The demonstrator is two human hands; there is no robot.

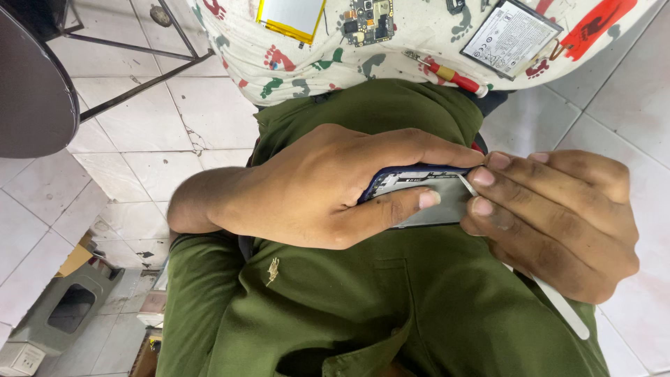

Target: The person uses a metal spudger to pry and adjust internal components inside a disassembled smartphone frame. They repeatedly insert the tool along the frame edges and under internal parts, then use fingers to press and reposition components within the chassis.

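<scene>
Left grip [314,195] half-hiding opened phone [426,195]

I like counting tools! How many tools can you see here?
2. A red-and-yellow-handled screwdriver lies on the patterned cloth at the top, and a thin white plastic pry stick is in the right hand, against the opened blue phone. Others may be hidden.

Tight quarters here — the left hand [314,188] and right hand [551,216] meet over the opened phone [426,199], pressed close against the green shirt [363,300], so nothing passes beneath. Above, the cloth-covered table edge [293,66] hangs near, carrying a battery [511,36], a circuit board [368,21] and a screwdriver [453,75]. Open tiled floor [139,146] lies to one side — a dark round stool [31,84] and its metal frame [139,77] stand there.
</scene>
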